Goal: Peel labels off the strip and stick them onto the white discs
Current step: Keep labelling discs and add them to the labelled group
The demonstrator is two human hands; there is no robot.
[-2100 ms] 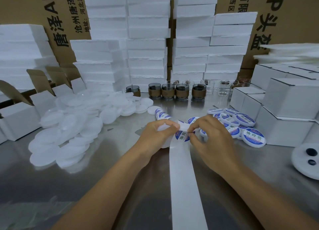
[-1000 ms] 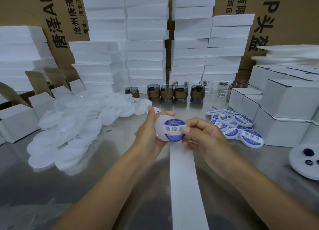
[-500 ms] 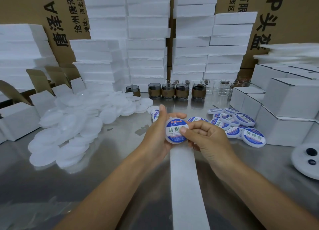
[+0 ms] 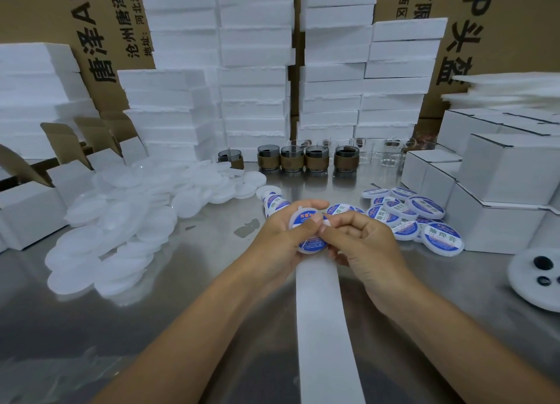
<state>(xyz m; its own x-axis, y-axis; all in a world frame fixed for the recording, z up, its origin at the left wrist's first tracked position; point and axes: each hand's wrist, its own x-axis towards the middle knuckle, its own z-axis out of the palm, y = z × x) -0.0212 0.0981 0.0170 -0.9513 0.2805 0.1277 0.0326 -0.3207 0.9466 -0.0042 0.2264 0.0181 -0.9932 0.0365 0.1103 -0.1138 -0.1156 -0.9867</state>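
— Two hands meet over the middle of the surface (image 4: 194, 285). What do they hold?

— One white disc (image 4: 313, 246) with a blue label (image 4: 303, 218) on its face. The left hand (image 4: 281, 237) grips it round the rim, thumb over the far edge. The right hand (image 4: 363, 246) has its fingers curled, with the thumb and forefinger tips on the label.

— And the strip?

— The strip (image 4: 321, 312) lies as a bare white band from under the hands to the near edge. A short stretch carrying blue labels shows just beyond the left hand, on the far side.

— Where are the other discs?

— On the left, a wide pile of plain discs (image 4: 121, 228), many overlapping. On the right, near the right hand, a smaller heap of labelled discs (image 4: 424, 218), faces up.

— Anything behind them?

— A row of jars (image 4: 292, 159) with brown bands stands at the far side of the surface. White boxes (image 4: 503, 188) are stacked to the right, touching the labelled heap. Tall stacks of foam slabs (image 4: 254, 70) rise behind the jars, with printed cartons (image 4: 100, 34) behind those.
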